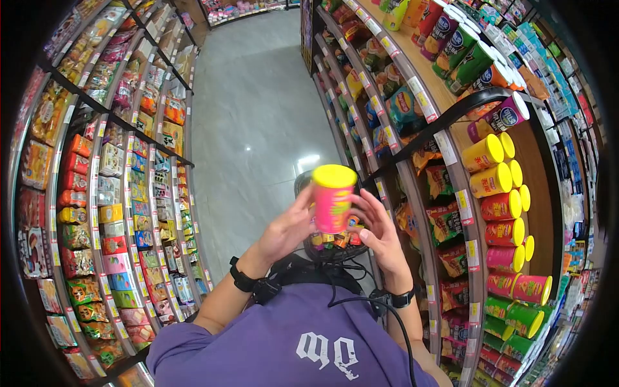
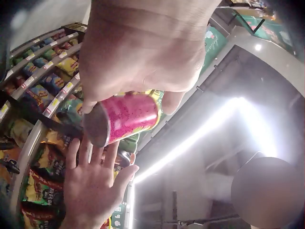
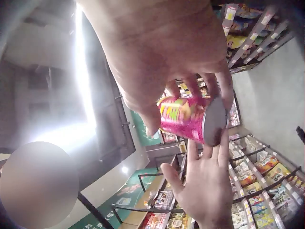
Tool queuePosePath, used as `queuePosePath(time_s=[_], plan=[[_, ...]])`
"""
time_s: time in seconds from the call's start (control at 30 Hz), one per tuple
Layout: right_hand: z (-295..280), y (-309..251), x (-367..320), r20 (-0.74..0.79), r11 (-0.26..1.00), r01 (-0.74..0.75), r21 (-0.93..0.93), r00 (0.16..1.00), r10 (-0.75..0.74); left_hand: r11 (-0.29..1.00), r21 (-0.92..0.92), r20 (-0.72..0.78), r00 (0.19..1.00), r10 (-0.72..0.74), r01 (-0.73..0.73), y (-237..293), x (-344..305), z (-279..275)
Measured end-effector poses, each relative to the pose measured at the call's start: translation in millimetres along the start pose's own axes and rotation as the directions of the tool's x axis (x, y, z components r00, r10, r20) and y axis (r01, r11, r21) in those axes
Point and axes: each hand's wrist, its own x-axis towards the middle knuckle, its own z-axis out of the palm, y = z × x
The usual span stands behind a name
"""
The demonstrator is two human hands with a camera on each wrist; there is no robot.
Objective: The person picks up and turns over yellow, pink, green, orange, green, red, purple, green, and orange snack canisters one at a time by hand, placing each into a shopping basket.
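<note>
A pink chip can [image 1: 334,200] with a yellow lid is held up between my two hands in front of the chest, lid toward the head camera and slightly blurred. My left hand [image 1: 287,226] is at its left side; in the right wrist view this hand's fingers [image 3: 209,155] run straight to the can, thumb spread away. From the right, my right hand [image 1: 383,242] meets the can, its fingers [image 2: 97,155] straight and its thumb apart in the left wrist view. The can's grey metal base [image 3: 215,121] shows in both wrist views.
Shelves of packaged snacks [image 1: 132,187] line the left side. More chip cans [image 1: 503,213] stand and lie on the right shelf, above bagged chips [image 1: 445,222]. Small colourful packs [image 1: 332,242] sit below the hands. A black cable [image 1: 387,316] hangs over the purple shirt [image 1: 271,342].
</note>
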Motion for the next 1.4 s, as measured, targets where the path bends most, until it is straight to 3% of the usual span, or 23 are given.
queuePosePath(time_s=[0.07,0.13,0.2,0.33,0.47,0.53,0.6,0.67,0.7,0.73,0.8,0.87,0.93,0.97,1.2,1.3,1.33,1.4], plan=[[-1,3,5,-0.023,0.999,-0.006,-0.037,1.0,0.005,0.996,0.063,0.125,0.99,-0.064,0.057,-8,2,-10],[-11,16,11,-0.162,0.979,-0.03,-0.203,0.987,-0.003,0.99,0.077,0.129,0.984,-0.124,0.115,-11,2,-15],[-31,27,17,-0.203,0.997,-0.071,0.019,0.976,0.073,0.956,0.202,0.122,0.963,-0.24,0.213,2,7,-9],[-74,70,32,-0.318,0.966,-0.129,0.225,0.927,0.198,0.942,0.24,-0.065,0.972,-0.226,0.235,-2,11,-32],[-151,172,46,-0.46,0.922,-0.294,0.254,0.802,0.382,0.939,0.159,-0.289,0.924,-0.252,0.306,-16,4,-68],[-186,232,51,-0.554,0.832,-0.47,0.293,0.626,0.549,0.942,0.099,-0.373,0.889,-0.264,0.321,-30,-6,-88],[-225,307,50,-0.594,0.792,-0.532,0.3,0.545,0.592,0.94,0.032,-0.46,0.84,-0.287,0.339,-51,-19,-111],[-259,378,48,-0.662,0.69,-0.719,0.084,0.477,0.578,0.941,-0.03,-0.527,0.795,-0.302,0.337,-74,-35,-133],[-267,413,46,-0.685,0.749,-0.662,0.024,0.535,0.494,0.936,-0.043,-0.537,0.782,-0.317,0.35,-83,-42,-140],[-281,450,46,-0.682,0.738,-0.674,0.031,0.525,0.508,0.927,-0.09,-0.585,0.734,-0.344,0.363,-92,-49,-145],[-308,516,55,-0.705,0.608,-0.766,-0.207,0.548,0.451,0.918,-0.14,-0.64,0.673,-0.37,0.372,-109,-62,-159],[-300,530,84,-0.685,0.638,-0.74,-0.214,0.579,0.441,0.901,-0.175,-0.683,0.61,-0.401,0.397,-127,-74,-173],[-300,550,118,-0.673,0.501,-0.741,-0.447,0.647,0.358,0.888,-0.192,-0.704,0.571,-0.421,0.418,-143,-85,-185],[-305,576,132,-0.668,0.508,-0.706,-0.493,0.681,0.299,0.873,-0.224,-0.724,0.526,-0.447,0.434,-150,-91,-189],[-317,667,204,-0.635,0.406,-0.739,-0.538,0.672,0.382,0.83,-0.337,-0.786,0.352,-0.508,0.445,-185,-119,-221],[-300,669,224,-0.592,0.223,-0.704,-0.674,0.696,0.406,0.825,-0.381,-0.793,0.31,-0.524,0.418,-193,-123,-232],[-303,685,224,-0.586,0.224,-0.703,-0.675,0.696,0.415,0.825,-0.383,-0.797,0.302,-0.523,0.415,-196,-122,-235],[-319,721,215,-0.518,0.328,-0.604,-0.727,0.795,0.316,0.832,-0.371,-0.8,0.312,-0.512,0.414,-196,-121,-237]])
